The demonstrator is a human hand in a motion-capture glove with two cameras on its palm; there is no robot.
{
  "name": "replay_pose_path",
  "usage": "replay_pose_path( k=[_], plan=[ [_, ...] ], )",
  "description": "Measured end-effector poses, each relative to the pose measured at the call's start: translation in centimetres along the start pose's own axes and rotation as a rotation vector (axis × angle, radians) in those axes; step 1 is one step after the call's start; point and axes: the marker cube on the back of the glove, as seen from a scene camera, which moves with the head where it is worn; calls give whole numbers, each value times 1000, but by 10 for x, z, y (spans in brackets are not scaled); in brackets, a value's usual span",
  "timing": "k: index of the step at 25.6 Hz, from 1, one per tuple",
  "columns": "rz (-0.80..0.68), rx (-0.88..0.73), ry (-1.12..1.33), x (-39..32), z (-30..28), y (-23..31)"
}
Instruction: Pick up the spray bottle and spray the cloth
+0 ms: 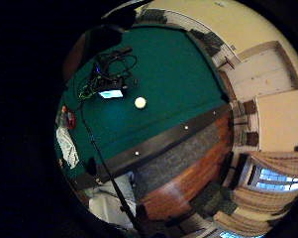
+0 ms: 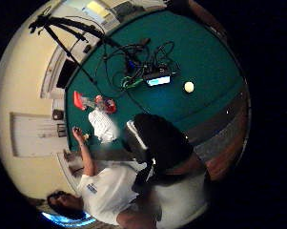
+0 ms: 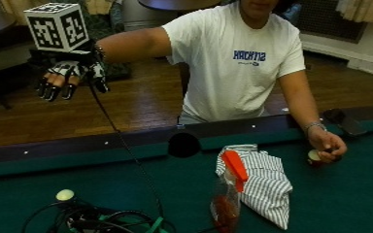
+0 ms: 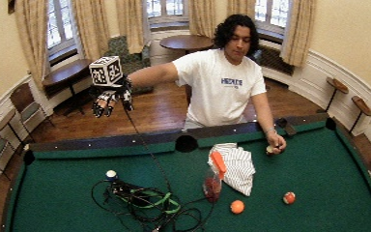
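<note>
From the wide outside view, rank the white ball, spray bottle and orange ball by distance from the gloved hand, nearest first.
The gloved right hand is raised off the table, beyond its rail.
1. White ball, beside the cable tangle.
2. Spray bottle, mid-table beside the striped cloth.
3. Orange ball, past the bottle.

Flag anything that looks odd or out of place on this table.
Nothing spilled or damaged. Oddities: a spray bottle and striped cloth sit on the pool table felt, and the gloved right hand hangs out to the side, beyond the rail.
</note>
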Motion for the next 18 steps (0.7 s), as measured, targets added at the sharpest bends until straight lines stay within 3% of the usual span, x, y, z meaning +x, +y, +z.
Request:
replay_pose_path(
  k=[18],
  plan=[
    [-18,8,-24,0,8,-2]
  ],
)
